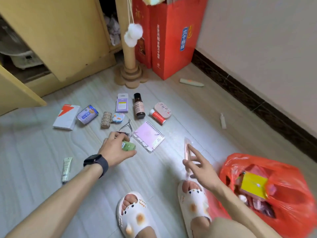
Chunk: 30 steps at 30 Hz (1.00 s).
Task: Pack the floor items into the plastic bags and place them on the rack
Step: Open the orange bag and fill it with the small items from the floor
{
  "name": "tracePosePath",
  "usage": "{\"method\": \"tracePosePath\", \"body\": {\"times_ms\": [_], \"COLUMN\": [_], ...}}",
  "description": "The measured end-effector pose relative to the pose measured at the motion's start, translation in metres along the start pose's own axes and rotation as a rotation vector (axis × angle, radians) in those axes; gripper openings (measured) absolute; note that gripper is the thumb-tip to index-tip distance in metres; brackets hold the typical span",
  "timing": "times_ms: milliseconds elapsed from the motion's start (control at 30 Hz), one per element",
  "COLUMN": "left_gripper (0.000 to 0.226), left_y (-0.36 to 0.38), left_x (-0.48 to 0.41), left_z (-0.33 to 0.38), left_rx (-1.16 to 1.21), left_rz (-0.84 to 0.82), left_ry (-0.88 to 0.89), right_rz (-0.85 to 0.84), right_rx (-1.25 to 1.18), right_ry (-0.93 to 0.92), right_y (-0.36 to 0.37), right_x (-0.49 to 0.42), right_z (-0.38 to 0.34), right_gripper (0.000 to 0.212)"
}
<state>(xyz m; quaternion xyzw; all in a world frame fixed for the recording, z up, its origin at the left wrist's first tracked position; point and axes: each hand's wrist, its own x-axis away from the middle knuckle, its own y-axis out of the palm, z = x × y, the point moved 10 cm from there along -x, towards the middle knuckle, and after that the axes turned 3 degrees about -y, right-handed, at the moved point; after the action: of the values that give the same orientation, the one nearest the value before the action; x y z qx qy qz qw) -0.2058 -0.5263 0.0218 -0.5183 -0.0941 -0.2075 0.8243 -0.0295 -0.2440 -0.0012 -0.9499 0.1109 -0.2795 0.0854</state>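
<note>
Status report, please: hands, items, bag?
Left hand grips green bottle. Right hand pinches pink pack. Red bag open at right, part filled. Notebook, brown bottle not yet packed.

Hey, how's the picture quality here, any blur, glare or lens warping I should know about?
Head view: the right hand and the pink packet it holds are smeared by motion blur; a bright glare patch washes out the floor beside them; the skirting board bows from wide-angle distortion; the left hand on the green bottle looks sharper.
</note>
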Motion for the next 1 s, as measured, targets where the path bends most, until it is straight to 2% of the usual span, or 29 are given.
{"method": "tracePosePath", "body": {"times_ms": [100, 167, 233, 333, 400, 467, 533, 567, 600, 667, 767, 833, 900, 967, 1000], "left_gripper": [0.048, 0.046, 0.044, 0.044, 0.046, 0.046, 0.046, 0.047, 0.045, 0.044, 0.046, 0.05, 0.053, 0.064, 0.075], "left_y": [-0.021, -0.02, -0.002, 0.044, 0.088, 0.136, 0.183, 0.204, 0.223, 0.253, 0.288, 0.296, 0.289, 0.278, 0.273], "left_x": [0.002, 0.012, 0.031, 0.069, 0.099, 0.128, 0.151, 0.159, 0.166, 0.172, 0.174, 0.168, 0.159, 0.143, 0.132], "left_z": [0.086, 0.146, 0.211, 0.295, 0.338, 0.369, 0.383, 0.387, 0.389, 0.386, 0.38, 0.375, 0.377, 0.367, 0.355], "left_rx": [-0.056, -0.086, -0.092, -0.102, -0.124, -0.162, -0.23, -0.272, -0.308, -0.345, -0.393, -0.447, -0.5, -0.559, -0.597], "left_rz": [-0.028, -0.069, -0.133, -0.275, -0.386, -0.48, -0.55, -0.575, -0.597, -0.632, -0.638, -0.55, -0.324, -0.155, -0.118], "left_ry": [0.154, 0.253, 0.368, 0.531, 0.617, 0.689, 0.745, 0.774, 0.793, 0.803, 0.81, 0.84, 0.94, 0.937, 0.854], "right_rz": [-0.005, -0.002, 0.012, 0.083, 0.159, 0.201, 0.171, 0.137, 0.104, 0.07, 0.011, -0.006, 0.119, 0.343, 0.456], "right_rx": [-0.471, -0.701, -0.793, -0.829, -0.701, -0.314, 0.152, 0.302, 0.404, 0.523, 0.55, 0.58, 0.632, 0.65, 0.681], "right_ry": [0.058, 0.108, 0.162, 0.246, 0.326, 0.356, 0.348, 0.35, 0.366, 0.415, 0.458, 0.494, 0.551, 0.493, 0.438], "right_y": [-0.039, -0.066, -0.095, -0.132, -0.155, -0.182, -0.207, -0.215, -0.221, -0.231, -0.245, -0.259, -0.29, -0.325, -0.339], "right_x": [0.059, 0.092, 0.125, 0.164, 0.179, 0.188, 0.189, 0.186, 0.181, 0.166, 0.145, 0.134, 0.126, 0.12, 0.121], "right_z": [0.023, 0.048, 0.075, 0.111, 0.13, 0.137, 0.131, 0.128, 0.129, 0.136, 0.149, 0.158, 0.164, 0.153, 0.143], "right_gripper": [0.062, 0.072, 0.078, 0.064, 0.051, 0.041, 0.035, 0.031, 0.03, 0.045, 0.056, 0.083, 0.104, 0.102, 0.098]}}
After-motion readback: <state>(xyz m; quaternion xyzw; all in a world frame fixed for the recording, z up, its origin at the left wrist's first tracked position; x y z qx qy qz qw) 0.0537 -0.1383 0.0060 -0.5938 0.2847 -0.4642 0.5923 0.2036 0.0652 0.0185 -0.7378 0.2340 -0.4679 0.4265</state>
